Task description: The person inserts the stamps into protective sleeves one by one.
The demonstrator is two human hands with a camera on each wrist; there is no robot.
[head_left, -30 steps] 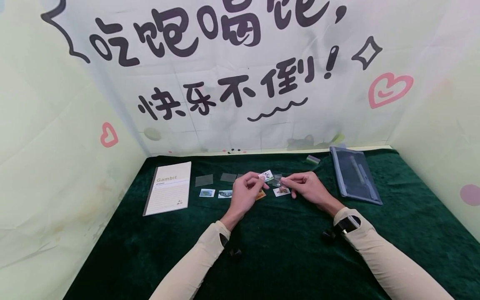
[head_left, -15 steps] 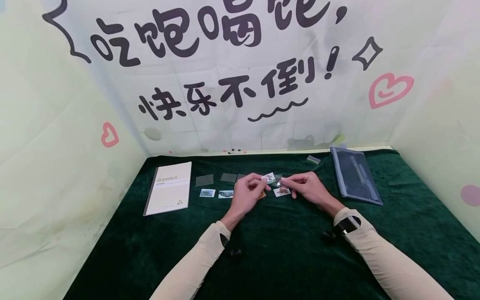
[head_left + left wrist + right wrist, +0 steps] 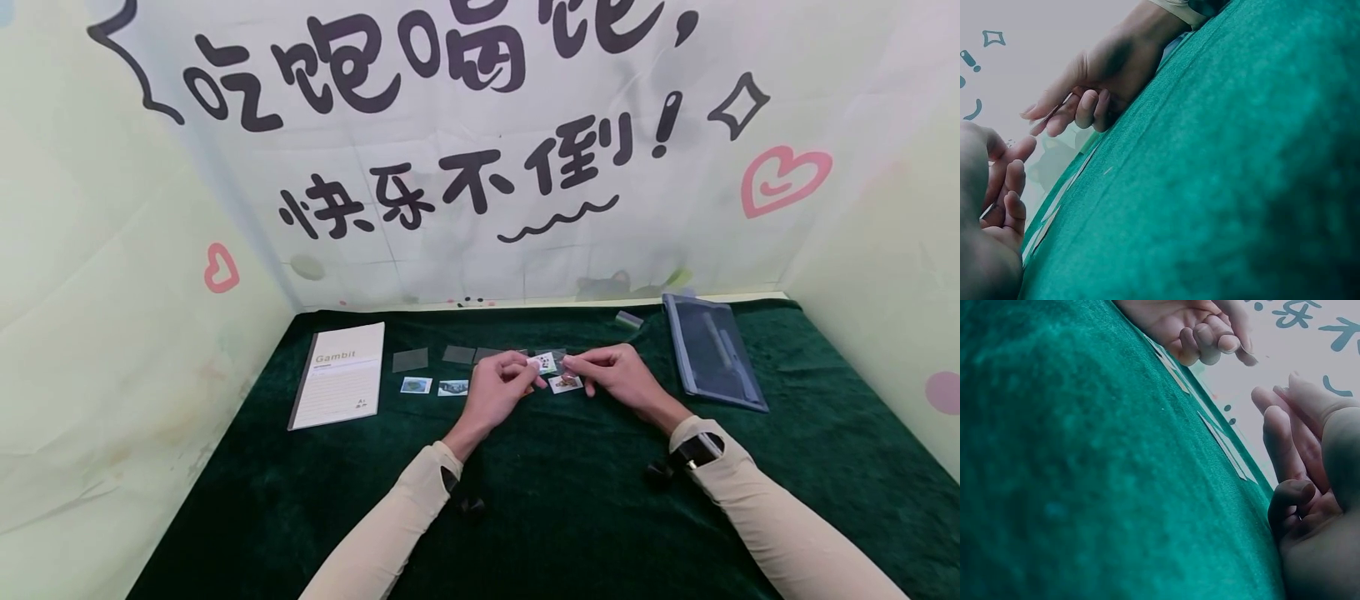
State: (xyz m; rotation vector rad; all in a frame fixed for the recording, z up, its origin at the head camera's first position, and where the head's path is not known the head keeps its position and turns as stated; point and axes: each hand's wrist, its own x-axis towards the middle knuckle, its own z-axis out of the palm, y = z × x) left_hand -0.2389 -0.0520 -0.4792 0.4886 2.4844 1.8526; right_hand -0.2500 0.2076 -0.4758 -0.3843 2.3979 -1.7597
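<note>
In the head view my left hand (image 3: 495,387) pinches a small white-edged stamp (image 3: 545,362) with a black-and-green picture, between thumb and forefinger. Facing it, my right hand (image 3: 618,371) pinches a clear plastic sleeve (image 3: 558,355) by its edge. The stamp overlaps the sleeve in this view. Both wrist views show the two hands' fingertips close together above the cloth, the held pieces nearly edge-on. Below them lies a stamp with a reddish picture (image 3: 566,383). Left of the left hand lie a blue-green stamp (image 3: 416,385) and a greyish-blue one (image 3: 453,387).
Behind the stamps lie clear sleeves (image 3: 410,360) in a row, partly hidden by the left hand. A white notebook (image 3: 337,375) is at the left, a blue zip pouch (image 3: 712,350) at the right. A small striped piece (image 3: 629,320) lies at the back of the green cloth (image 3: 570,508).
My left hand has moved slightly right, bringing the stamp from beside the clear sleeve to over it, close to the right fingertips. The right hand has stayed nearly still.
</note>
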